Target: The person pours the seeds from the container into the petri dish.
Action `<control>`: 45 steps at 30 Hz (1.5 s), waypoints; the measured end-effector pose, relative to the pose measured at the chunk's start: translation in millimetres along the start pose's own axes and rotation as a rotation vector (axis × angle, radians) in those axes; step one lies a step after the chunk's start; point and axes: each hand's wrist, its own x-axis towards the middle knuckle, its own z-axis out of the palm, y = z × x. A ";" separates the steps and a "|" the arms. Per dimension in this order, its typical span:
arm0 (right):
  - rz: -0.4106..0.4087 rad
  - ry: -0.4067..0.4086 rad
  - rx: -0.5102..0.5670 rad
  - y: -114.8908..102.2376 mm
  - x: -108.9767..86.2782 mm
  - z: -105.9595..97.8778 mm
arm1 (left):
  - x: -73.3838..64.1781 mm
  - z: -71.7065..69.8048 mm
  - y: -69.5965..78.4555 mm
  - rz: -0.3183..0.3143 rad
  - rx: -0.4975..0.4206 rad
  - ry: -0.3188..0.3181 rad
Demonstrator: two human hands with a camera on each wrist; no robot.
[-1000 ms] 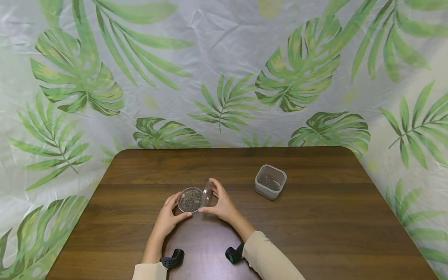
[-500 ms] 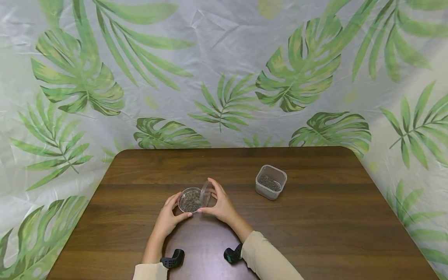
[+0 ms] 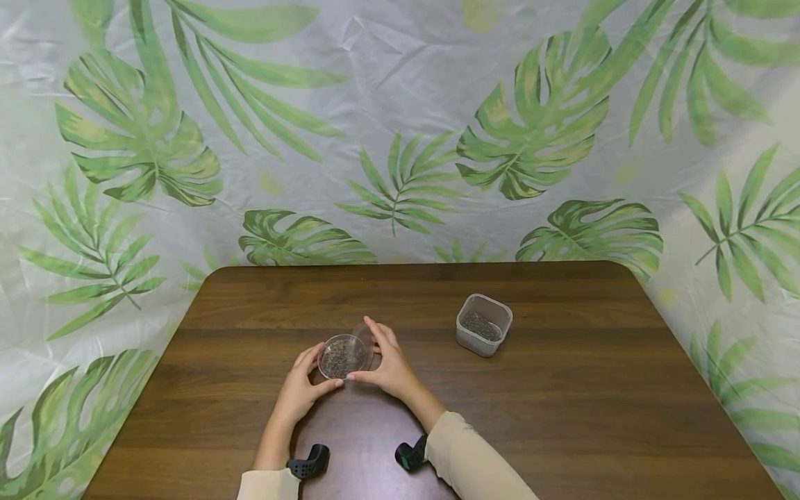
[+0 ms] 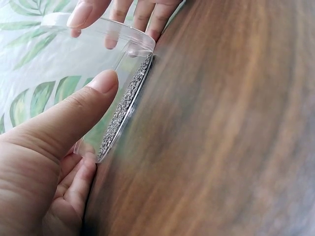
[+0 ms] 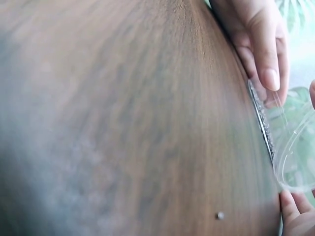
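Observation:
A clear round petri dish (image 3: pixel 341 358) with a layer of dark grey grit in it stands on the table. My left hand (image 3: pixel 298 389) grips the dish's left side, thumb at the near edge and fingers at the far edge. In the left wrist view, the grit (image 4: pixel 125 108) lies along the dish's bottom. My right hand (image 3: pixel 395 369) holds a clear round lid (image 4: pixel 123 30) by its rim between thumb and fingers. The lid tilts over the dish's right side, its low edge close to the dish. Whether they touch is hard to tell.
A square translucent tub (image 3: pixel 484 347) with more dark grit (image 3: pixel 479 326) stands to the right, farther back on the brown wooden table (image 3: pixel 594 389). One small grain (image 5: pixel 220 215) lies on the tabletop in the right wrist view. A leaf-patterned cloth (image 3: pixel 400 139) hangs behind.
My right hand has moved left with the lid, tipping it from nearly upright to leaning over the dish. The left hand and dish have stayed in place.

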 end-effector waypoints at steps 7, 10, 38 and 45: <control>0.079 -0.009 -0.053 16.7 3.3 7.5 | 0.9 0.5 -1.2 0.016 0.011 -0.002; 0.105 -0.022 -0.064 15.1 3.4 8.2 | 0.9 0.3 -1.1 0.016 0.004 -0.003; 0.072 -0.106 -0.088 13.9 7.7 7.2 | 1.3 -0.5 -3.2 0.038 -0.033 0.009; 0.068 -0.109 -0.152 13.6 7.3 6.4 | 1.7 0.0 -2.1 0.032 -0.011 0.011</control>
